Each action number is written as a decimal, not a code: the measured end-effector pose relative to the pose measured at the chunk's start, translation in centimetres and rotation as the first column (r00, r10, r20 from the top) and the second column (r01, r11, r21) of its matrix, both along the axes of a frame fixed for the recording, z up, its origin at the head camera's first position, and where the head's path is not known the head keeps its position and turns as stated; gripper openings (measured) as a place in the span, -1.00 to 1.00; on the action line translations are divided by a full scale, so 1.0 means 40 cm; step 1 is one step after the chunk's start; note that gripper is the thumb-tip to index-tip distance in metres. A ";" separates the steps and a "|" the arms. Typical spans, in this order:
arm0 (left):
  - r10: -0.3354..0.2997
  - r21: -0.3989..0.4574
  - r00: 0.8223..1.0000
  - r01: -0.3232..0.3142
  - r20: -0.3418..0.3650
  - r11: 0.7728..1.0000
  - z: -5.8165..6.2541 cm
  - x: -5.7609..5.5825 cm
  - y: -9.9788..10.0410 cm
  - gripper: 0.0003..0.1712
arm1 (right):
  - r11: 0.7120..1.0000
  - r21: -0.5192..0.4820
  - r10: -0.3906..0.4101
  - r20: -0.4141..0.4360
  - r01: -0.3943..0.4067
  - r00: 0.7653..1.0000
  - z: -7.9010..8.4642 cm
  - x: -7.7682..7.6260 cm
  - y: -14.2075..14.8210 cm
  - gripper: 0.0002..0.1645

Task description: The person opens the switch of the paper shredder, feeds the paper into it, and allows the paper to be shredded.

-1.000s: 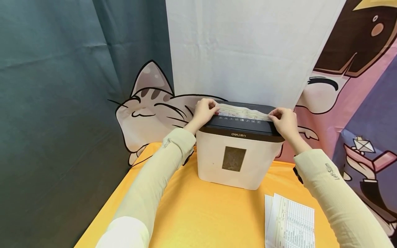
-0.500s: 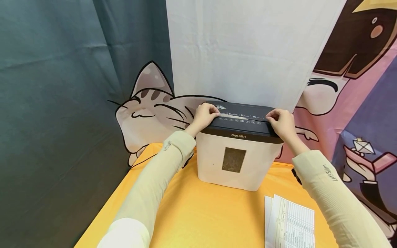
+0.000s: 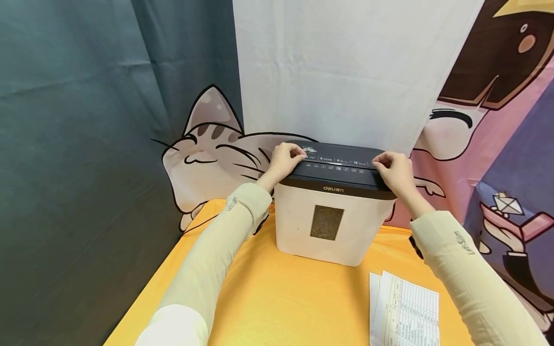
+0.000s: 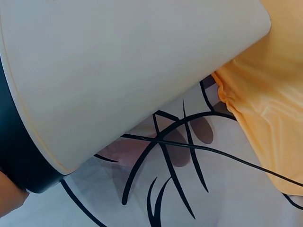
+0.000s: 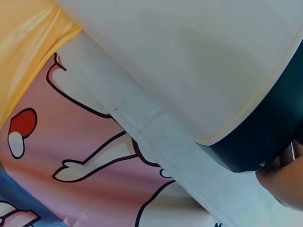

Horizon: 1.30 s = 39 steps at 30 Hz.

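Observation:
A white paper shredder [image 3: 290, 216] with a dark lid and a small front window stands on the yellow cloth. At the left end of its feed slot [image 3: 337, 164], my left hand [image 3: 285, 157] is held with thumb and fingertips together, no paper showing between them. My right hand [image 3: 395, 170] has the same pinching shape at the slot's right end. A thin bright line shows along the slot. In the wrist views, the shredder's side [image 4: 118, 71] fills much of the picture; part of the right hand [image 5: 284, 182] shows beside the dark lid.
Printed sheets [image 3: 407, 312] lie on the yellow cloth [image 3: 281, 302] at the front right. Behind the shredder hangs a white cloth [image 3: 346, 72] beside cartoon-printed fabric. A black cord [image 4: 227, 153] runs beside the shredder in the left wrist view.
The printed paper between my hands has gone down into the slot: a broad strip showed first, then a thin edge, now hardly anything. My hands stay near the slot's ends.

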<state>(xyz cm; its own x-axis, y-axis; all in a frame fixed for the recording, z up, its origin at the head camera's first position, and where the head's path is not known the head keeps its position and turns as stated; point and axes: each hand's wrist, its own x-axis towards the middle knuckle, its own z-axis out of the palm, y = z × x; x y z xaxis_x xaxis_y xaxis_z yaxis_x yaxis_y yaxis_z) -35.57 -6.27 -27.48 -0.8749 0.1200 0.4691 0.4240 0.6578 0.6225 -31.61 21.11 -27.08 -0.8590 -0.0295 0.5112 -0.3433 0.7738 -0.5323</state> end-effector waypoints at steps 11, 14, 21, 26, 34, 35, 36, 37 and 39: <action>-0.015 0.064 0.999 0.017 -0.043 0.998 -0.010 0.003 -0.018 -0.84 | 1.000 -0.001 0.001 -0.011 -0.001 1.000 -0.003 0.015 0.020 -0.74; -0.023 0.087 0.998 0.027 -0.056 0.996 -0.009 0.011 -0.022 -0.85 | 1.000 -0.011 -0.002 -0.024 0.002 1.000 0.000 0.022 0.026 -0.75; -0.048 0.147 0.996 0.059 -0.079 0.987 -0.027 0.034 -0.031 -0.86 | 0.998 -0.045 0.031 -0.050 -0.033 0.998 -0.008 0.048 0.029 -0.75; -0.064 0.156 0.995 0.075 -0.079 0.985 -0.043 0.057 -0.040 -0.88 | 0.995 -0.079 0.055 -0.081 -0.062 0.995 -0.018 0.067 0.028 -0.75; -0.092 0.170 0.981 0.122 -0.173 0.978 -0.064 0.091 -0.055 -0.89 | 0.979 -0.181 0.066 -0.166 -0.096 0.984 -0.038 0.104 0.054 -0.80; -0.089 0.175 0.977 0.123 -0.191 0.977 -0.069 0.097 -0.056 -0.89 | 0.974 -0.203 0.069 -0.180 -0.105 0.981 -0.042 0.109 0.057 -0.81; -0.084 0.179 0.973 0.123 -0.214 0.976 -0.074 0.103 -0.056 -0.89 | 0.968 -0.225 0.072 -0.191 -0.115 0.979 -0.047 0.115 0.059 -0.82; -0.075 0.181 0.968 0.120 -0.238 0.976 -0.079 0.109 -0.056 -0.89 | 0.960 -0.250 0.072 -0.204 -0.124 0.976 -0.052 0.120 0.061 -0.83; -0.060 0.193 0.958 0.117 -0.279 0.974 -0.089 0.123 -0.052 -0.90 | 0.948 -0.293 0.062 -0.221 -0.127 0.973 -0.054 0.140 0.058 -0.86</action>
